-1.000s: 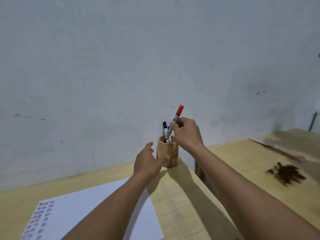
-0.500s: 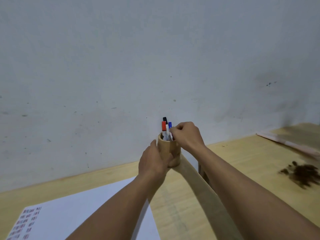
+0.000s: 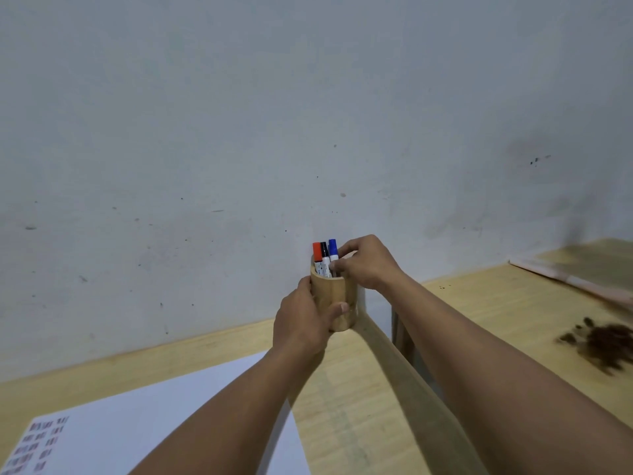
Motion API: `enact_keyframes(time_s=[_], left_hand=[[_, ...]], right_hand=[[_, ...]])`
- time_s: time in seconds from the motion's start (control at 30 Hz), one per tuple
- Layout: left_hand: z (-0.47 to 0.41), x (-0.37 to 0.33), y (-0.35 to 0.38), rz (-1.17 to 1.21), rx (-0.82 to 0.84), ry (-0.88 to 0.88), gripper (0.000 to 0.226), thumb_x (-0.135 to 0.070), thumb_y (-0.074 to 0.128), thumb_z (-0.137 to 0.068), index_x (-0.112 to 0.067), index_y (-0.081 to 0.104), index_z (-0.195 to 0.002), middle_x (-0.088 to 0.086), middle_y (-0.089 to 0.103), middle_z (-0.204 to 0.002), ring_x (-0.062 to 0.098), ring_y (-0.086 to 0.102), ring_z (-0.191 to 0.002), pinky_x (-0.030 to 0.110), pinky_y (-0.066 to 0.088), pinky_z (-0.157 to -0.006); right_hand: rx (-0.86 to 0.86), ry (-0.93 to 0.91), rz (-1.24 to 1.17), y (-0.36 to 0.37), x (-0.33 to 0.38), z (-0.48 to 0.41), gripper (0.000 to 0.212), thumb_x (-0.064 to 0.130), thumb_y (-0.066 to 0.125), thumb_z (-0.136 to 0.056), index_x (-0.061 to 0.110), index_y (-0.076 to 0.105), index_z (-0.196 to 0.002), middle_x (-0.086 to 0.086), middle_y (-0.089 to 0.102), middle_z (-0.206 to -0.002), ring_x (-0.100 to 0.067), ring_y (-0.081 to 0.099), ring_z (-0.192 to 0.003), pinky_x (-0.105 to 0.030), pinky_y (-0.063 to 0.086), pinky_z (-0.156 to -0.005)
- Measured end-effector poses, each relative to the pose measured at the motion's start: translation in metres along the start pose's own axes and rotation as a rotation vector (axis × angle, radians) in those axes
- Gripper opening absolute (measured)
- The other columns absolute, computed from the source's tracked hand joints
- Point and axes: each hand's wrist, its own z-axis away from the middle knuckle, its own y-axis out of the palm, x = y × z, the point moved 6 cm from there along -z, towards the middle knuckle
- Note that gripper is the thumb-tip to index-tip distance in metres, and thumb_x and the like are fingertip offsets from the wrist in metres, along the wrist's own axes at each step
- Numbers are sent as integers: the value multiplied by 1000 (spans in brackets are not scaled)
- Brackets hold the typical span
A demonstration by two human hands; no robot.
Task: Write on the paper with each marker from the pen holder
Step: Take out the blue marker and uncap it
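A round wooden pen holder stands at the table's back edge near the wall. In it stand a red-capped marker, a black-capped marker and a blue-capped marker. My left hand is wrapped around the holder's left side, thumb across its front. My right hand is at the holder's rim, with fingertips pinching the blue marker below its cap. A white paper lies at the lower left, with small red and dark marks in its corner.
The wooden table ends just right of the holder, where a narrow gap separates it from a second table. That table carries a dark brown patch and a pale flat strip. A grey wall rises behind.
My right hand lowered the red marker into the holder, let it go and moved its fingers to the blue marker. My left hand closed tighter around the holder.
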Motion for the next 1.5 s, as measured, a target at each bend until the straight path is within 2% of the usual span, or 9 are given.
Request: enact_keyframes(time_s=[0.13, 0.37, 0.5, 0.73, 0.97, 1.23, 1.3, 1.4, 1.5], left_hand=[[2, -2, -2, -24, -9, 6, 64, -51, 76, -78, -25, 51, -131, -5, 66, -120, 18, 63, -101, 39, 56, -87], [9, -2, -10, 13, -10, -64, 70, -43, 78, -81, -17, 49, -140, 3, 65, -130, 19, 61, -102, 32, 48, -82], [14, -7, -36, -11, -42, -82, 85, -42, 79, -81, -17, 38, -151, 8, 58, -141, 27, 59, -123, 40, 50, -97], [55, -25, -111, 89, -187, -37, 53, -30, 63, -95, -21, 47, -145, 4, 64, -130, 17, 62, -103, 34, 52, -90], [121, -33, -190, 211, -276, 27, 32, -34, 61, -96, -29, 63, -127, -12, 69, -97, 5, 65, -87, 19, 46, -75], [164, -6, -236, 271, -283, -20, 13, -19, 69, -90, -26, 78, -84, -2, 77, -77, 20, 73, -81, 47, 59, -84], [172, 3, -242, 333, -329, -64, 11, -18, 68, -91, -22, 79, -88, 1, 77, -78, 24, 74, -83, 48, 59, -84], [184, 12, -247, 402, -353, -102, 11, -17, 67, -92, -17, 78, -94, 4, 77, -81, 20, 74, -84, 46, 60, -85], [191, 17, -249, 444, -308, -94, 12, -15, 67, -93, -14, 78, -96, 6, 77, -84, 18, 74, -84, 43, 61, -84]], right_hand=[[-60, -31, -45, -2, 0, 2, 10, 20, 76, -88, 13, 72, -94, -4, 73, -92, -20, 70, -88, -32, 56, -72], [-148, -115, -125, -24, 29, 18, 22, 23, 70, -95, 15, 63, -114, -1, 71, -100, -9, 65, -76, -25, 49, -61], [-198, -186, -174, -38, 54, 36, 23, 27, 63, -99, 19, 56, -119, -1, 68, -103, -15, 68, -77, -33, 58, -67], [-156, -308, -100, -33, 104, 95, 12, 28, 61, -100, 25, 61, -112, 12, 64, -91, -12, 71, -71, -32, 60, -65], [15, -393, 153, 18, 134, 166, 14, 26, 65, -95, 25, 71, -108, 8, 71, -97, -14, 67, -82, -36, 56, -75], [-8, -446, 81, 52, 160, 225, 23, 22, 67, -94, 22, 68, -116, 5, 64, -110, -12, 69, -91, -32, 53, -79], [-111, -415, 9, 53, 161, 241, 9, 28, 66, -94, 21, 66, -100, 5, 63, -100, -9, 66, -80, -32, 50, -71], [-23, -167, -245, 71, 151, 258, 41, 42, 63, -94, 7, 64, -73, -4, 68, -75, -15, 53, -56, -31, 45, -55], [166, 159, -654, 94, 143, 274, 46, 43, 65, -94, -3, 72, -92, -5, 56, -72, -16, 48, -57, -27, 43, -50]])
